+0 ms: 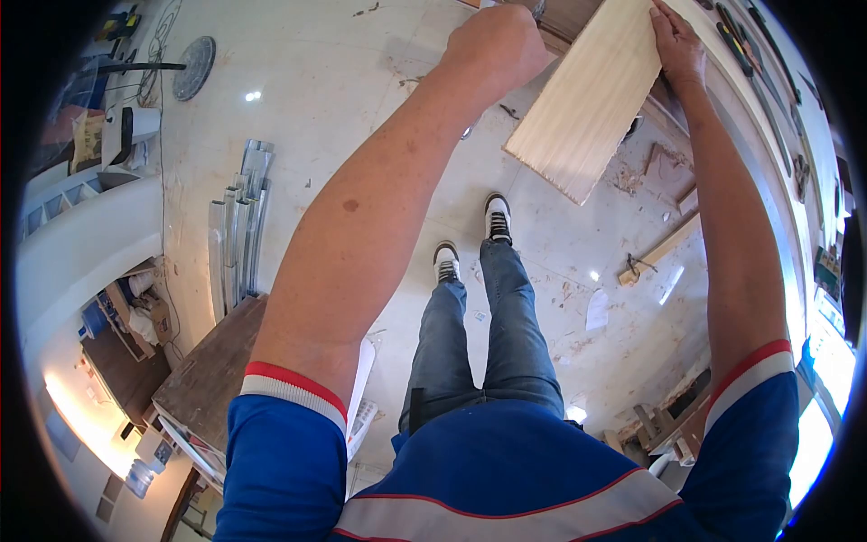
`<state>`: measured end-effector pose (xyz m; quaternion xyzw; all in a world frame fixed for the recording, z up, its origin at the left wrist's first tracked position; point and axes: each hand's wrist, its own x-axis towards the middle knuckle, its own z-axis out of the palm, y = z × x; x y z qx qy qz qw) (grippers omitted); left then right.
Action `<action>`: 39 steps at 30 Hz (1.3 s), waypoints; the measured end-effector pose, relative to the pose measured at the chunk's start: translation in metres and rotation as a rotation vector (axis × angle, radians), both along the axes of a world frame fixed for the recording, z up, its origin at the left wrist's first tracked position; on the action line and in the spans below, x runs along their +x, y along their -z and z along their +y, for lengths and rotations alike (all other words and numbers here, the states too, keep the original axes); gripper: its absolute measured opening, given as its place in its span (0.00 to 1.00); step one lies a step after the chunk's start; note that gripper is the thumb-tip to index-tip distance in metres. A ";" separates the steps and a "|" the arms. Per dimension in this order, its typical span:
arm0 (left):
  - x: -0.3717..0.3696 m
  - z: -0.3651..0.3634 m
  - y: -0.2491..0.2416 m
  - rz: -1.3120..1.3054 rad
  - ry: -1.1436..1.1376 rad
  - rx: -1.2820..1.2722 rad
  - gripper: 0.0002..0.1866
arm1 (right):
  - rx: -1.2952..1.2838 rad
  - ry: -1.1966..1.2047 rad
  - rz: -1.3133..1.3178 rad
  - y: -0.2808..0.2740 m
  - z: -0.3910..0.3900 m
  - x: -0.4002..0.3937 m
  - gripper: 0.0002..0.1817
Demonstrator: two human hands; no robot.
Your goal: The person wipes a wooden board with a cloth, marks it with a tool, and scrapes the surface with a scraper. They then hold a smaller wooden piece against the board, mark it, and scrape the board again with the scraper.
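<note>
A pale wooden board with rough, ragged edges slants across the top right. My right hand holds it at its right edge near the top, fingers on its face. Left of the board, my left hand is closed in a fist at the top of the view. Whatever that fist holds is hidden; a small shiny thing shows just beyond it. Brown wood lies behind the board near my left hand.
Hand tools lie along the bench at the right. Below are a wood strip and scraps on the floor. Metal profiles stand at the left, near a brown table. A round grey disc lies at upper left.
</note>
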<state>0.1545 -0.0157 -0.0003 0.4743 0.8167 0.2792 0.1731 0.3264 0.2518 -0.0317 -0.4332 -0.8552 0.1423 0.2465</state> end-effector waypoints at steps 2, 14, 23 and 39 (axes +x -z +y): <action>0.000 0.000 0.003 0.018 0.006 0.018 0.12 | 0.006 -0.022 0.013 0.003 0.004 0.000 0.26; 0.005 0.003 -0.010 -0.012 -0.023 -0.058 0.13 | -0.091 0.042 0.046 -0.004 -0.004 -0.003 0.27; 0.020 -0.001 -0.033 -0.026 -0.023 -0.262 0.13 | -0.089 0.011 0.094 -0.008 -0.010 -0.006 0.25; 0.010 -0.002 -0.023 -0.395 -0.072 -0.192 0.17 | 0.015 -0.070 0.056 -0.012 -0.012 -0.003 0.23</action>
